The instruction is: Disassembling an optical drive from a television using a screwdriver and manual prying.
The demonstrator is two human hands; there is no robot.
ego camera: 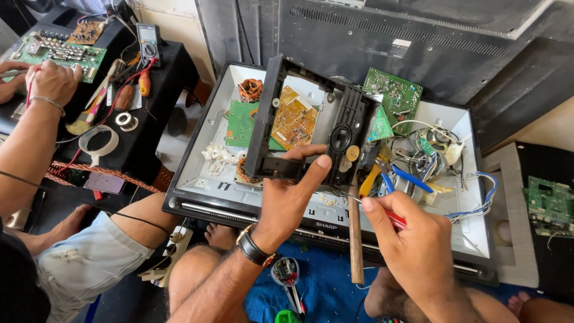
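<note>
The left hand (pixel 287 194) is gripping the lower rail of a black plastic frame (pixel 311 119), thumb stretched along the rail's top edge and fingers curled under it, holding the frame tilted up above an open TV shell (pixel 215 185). The right hand (pixel 412 239) is pinching a red-handled screwdriver (pixel 373 208) between thumb and fingers, its thin shaft pointing left toward the frame's lower right corner, just beside the left thumb. The frame is sitting directly ahead of both hands, its far edge leaning over a yellow board (pixel 294 122) and a green board (pixel 241 124) lying inside the shell. A wooden handle (pixel 356 239) is lying across the shell's front edge between the two wrists, close under the screwdriver. Right of the frame, pliers (pixel 391 176) with yellow and blue grips and a tangle of wires (pixel 436 149) are crowding the shell, with another green board (pixel 393 94) propped behind. At the far left, another person's hand (pixel 54 81) is resting on a circuit board (pixel 60 55) on a black stand, near a roll of tape (pixel 98 142).
</note>
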